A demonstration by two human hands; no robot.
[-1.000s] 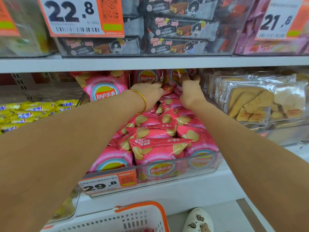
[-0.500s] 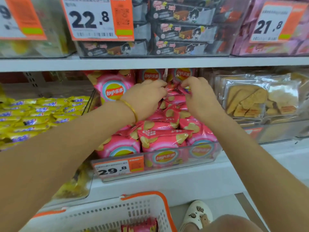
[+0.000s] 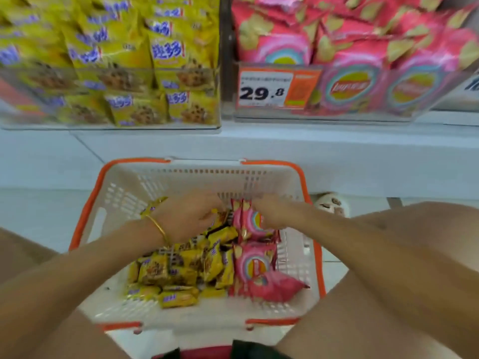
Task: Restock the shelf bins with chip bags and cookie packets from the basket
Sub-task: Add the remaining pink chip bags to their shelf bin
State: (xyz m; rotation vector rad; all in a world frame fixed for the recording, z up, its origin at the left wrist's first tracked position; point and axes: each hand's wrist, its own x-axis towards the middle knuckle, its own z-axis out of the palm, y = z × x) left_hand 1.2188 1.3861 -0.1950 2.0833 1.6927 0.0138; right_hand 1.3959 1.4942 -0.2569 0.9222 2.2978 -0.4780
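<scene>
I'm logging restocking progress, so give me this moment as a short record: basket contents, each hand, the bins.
basket: on the floor below the shelf, orange-rimmed
basket left side: yellow cookie packets
basket right side: pink chip bags
left hand: over the cookie packets, grip blurred
right hand: curled over the tops of upright chip bags
shelf bins: cookie bin left, chip bin right, both stocked
price tag: 29.8, on chip bin
</scene>
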